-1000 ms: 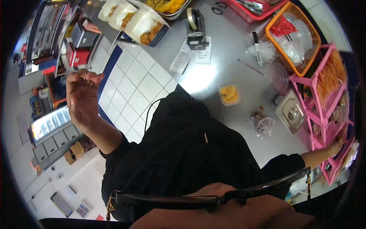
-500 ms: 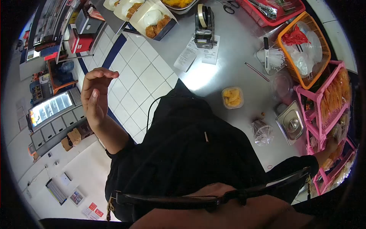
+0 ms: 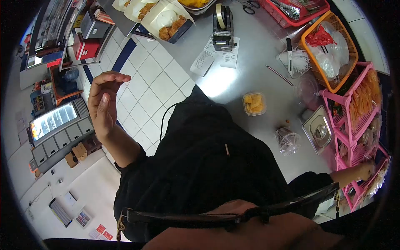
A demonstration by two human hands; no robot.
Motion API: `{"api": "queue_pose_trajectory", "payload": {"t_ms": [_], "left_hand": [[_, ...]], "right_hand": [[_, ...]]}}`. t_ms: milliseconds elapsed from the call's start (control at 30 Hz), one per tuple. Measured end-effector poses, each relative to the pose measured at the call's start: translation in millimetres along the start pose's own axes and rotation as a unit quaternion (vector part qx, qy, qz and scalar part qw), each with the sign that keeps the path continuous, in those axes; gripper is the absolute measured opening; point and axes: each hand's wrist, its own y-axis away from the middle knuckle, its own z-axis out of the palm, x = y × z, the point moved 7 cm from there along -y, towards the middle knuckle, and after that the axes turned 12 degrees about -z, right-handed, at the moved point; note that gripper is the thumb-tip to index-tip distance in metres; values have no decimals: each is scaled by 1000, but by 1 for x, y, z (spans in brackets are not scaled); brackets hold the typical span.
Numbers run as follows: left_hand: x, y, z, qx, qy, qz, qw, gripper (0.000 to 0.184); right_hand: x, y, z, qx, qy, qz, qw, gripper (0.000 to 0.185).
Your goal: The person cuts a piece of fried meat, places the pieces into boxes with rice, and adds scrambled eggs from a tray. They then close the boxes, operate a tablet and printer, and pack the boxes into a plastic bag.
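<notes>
My left hand (image 3: 105, 99) is raised over the tiled floor, away from the counter. Its fingers are loosely bent, the thumb is apart from them, and nothing is in it. My right hand (image 3: 366, 170) reaches to the lower part of a pink tiered rack (image 3: 351, 139) that holds several plastic-wrapped items. That hand is small and blurred, so its fingers and anything in them cannot be made out. On the steel counter a clear tub of yellow chunks (image 3: 254, 104) stands in front of my body. A bundle of clear plastic cups or lids (image 3: 287, 141) lies nearer the rack, beside a steel pan lid (image 3: 318, 129).
A tape dispenser (image 3: 223, 29) stands by printed receipts (image 3: 204, 61). Open boxes with fried food (image 3: 171, 30) are at the far left edge. An orange basket (image 3: 306, 43), a red tray (image 3: 287, 21), a black marker (image 3: 289, 56) and scissors (image 3: 250, 7) lie on the right side.
My right hand has moved down along the pink rack, from its middle tier towards its lower one. My left hand is almost still.
</notes>
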Motion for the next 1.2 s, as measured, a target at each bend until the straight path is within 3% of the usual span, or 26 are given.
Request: {"api": "queue_pose_trajectory", "payload": {"t_ms": [100,167,233,267,300,333,400,433,467,500,533,600,700,833,900,933,1000,1067,1167,1200], "left_hand": [[1,-4,4,-5,-2,12,1000,38],[-3,-13,12,-26,17,13,999,39],[-10,-26,33,-70,46,0,996,43],[-13,-33,53,-96,56,-10,994,46],[-8,-37,83,-118,32,17,992,47],[-3,-39,114,-139,9,44,989,50],[0,-34,152,-193,-15,73,978,49],[-6,-32,152,-227,-63,50,971,49],[-16,-31,149,-260,-111,25,959,49],[-34,-32,133,-238,-132,9,962,37],[-42,-31,117,-239,-135,15,961,37],[-67,-41,61,-130,-40,-98,986,24],[-115,-61,-33,-2,-2,-126,992,20],[-176,-112,-149,116,19,-84,989,27],[-171,-148,-182,121,28,-59,990,29],[-155,-166,-193,141,-47,-24,989,31],[-156,-216,-218,161,-160,17,974,43],[-181,-267,-238,180,-220,48,958,51],[-211,-297,-273,186,-301,20,935,60],[-205,-292,-280,177,-257,25,950,60]], "right_hand": [[-57,2,-37,24,-238,-105,965,38],[-118,38,-65,-67,-394,-138,906,31],[-193,118,-101,-239,-505,-142,817,23],[-230,173,-121,-343,-530,-143,762,20],[-286,237,-151,-457,-473,-284,698,11],[-333,309,-185,-550,-540,-284,571,10],[-390,400,-231,-635,-531,-388,405,8],[-404,436,-240,-674,-510,-390,365,7],[-416,467,-245,-639,-569,-406,322,9],[-422,494,-238,-680,-566,-342,316,11],[-438,504,-245,-704,-532,-313,352,13],[-457,540,-233,-727,-559,-188,351,12],[-506,574,-226,-637,-644,-175,387,12],[-587,630,-205,-575,-661,-226,426,13],[-627,653,-191,-567,-642,-253,450,16],[-642,657,-189,-560,-640,-258,458,16],[-663,640,-207,-321,-612,-455,562,18],[-672,621,-196,-279,-615,-437,594,17],[-645,568,-146,-356,-650,-219,634,15],[-626,547,-125,-373,-630,-167,660,15]]}}
